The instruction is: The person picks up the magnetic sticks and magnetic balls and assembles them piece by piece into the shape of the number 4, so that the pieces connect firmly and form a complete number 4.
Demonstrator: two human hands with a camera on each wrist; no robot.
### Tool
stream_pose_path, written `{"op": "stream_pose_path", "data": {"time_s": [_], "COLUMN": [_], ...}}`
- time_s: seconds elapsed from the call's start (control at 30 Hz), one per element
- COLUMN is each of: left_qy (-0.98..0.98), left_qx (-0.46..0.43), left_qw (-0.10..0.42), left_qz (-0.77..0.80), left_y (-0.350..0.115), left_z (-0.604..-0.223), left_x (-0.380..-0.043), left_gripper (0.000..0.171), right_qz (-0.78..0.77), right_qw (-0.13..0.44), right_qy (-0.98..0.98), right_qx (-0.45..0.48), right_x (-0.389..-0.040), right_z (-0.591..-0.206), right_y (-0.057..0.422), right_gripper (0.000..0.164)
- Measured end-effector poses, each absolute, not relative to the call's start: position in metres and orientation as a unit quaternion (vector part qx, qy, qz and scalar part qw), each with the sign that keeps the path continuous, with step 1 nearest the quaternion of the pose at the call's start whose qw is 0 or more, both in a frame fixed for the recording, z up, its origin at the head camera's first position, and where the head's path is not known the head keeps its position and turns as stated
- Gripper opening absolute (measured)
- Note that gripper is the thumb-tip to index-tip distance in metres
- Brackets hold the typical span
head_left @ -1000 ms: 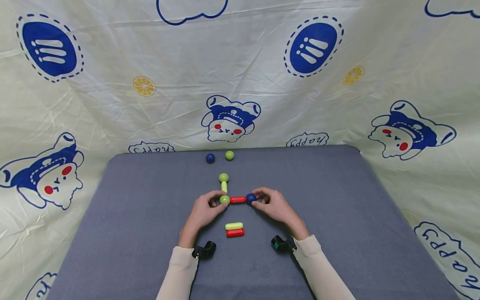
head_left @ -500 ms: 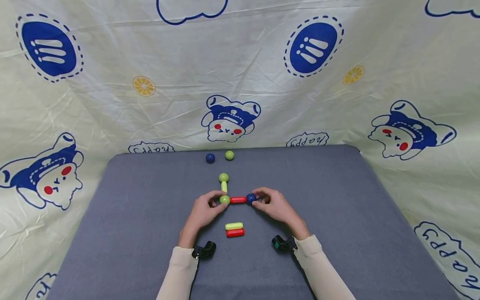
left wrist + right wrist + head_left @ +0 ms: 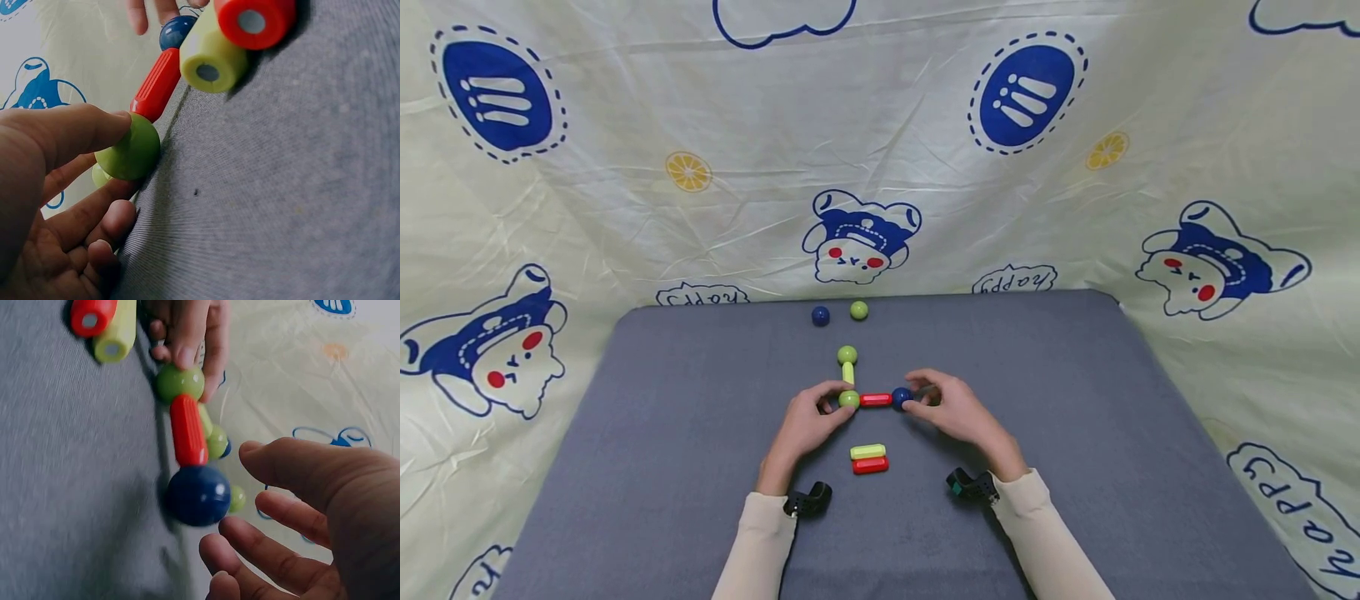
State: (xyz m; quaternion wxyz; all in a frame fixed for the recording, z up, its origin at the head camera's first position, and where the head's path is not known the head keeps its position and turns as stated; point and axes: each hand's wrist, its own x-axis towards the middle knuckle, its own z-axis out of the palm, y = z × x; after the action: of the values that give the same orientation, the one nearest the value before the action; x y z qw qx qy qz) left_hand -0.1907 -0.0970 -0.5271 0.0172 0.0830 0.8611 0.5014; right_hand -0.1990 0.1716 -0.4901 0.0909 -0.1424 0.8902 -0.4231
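Plainly, green ball (image 3: 132,151) within left grip (image 3: 807,422).

My left hand (image 3: 808,421) pinches the nearest green ball (image 3: 849,401) between thumb and fingers, the outer fingers bent beside it. My right hand (image 3: 957,410) hovers to the right of that ball, thumb and fingers parted and softly bent. My sleeved left forearm (image 3: 754,546) and right forearm (image 3: 1051,542) slant in from the ball's near side.

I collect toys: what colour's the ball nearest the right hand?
Blue ball, clearest in right wrist view.
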Motion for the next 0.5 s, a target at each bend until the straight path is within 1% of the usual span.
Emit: {"op": "stream_pose_path", "data": {"time_s": [0.27,0.5], "left_qy": [0.864,0.863], "left_qx": [0.08,0.081], "left_qw": [0.02,0.014], "left_qz": [0.496,0.498], "left_y": [-0.097,-0.097], "left_z": [-0.526,-0.526], "left_x": [-0.191,-0.192], "left_gripper": [0.029,0.029], "right_qz": [-0.405,-0.406], "right_qw": [0.083,0.105], "right_qy": [0.896,0.885], "right_qx": [-0.162,-0.202], "right_x": [-0.192,-0.187], "right_z": [-0.479,-0.477], "right_y": [0.16,0.152], "right_gripper": [0.048,0.043]}}
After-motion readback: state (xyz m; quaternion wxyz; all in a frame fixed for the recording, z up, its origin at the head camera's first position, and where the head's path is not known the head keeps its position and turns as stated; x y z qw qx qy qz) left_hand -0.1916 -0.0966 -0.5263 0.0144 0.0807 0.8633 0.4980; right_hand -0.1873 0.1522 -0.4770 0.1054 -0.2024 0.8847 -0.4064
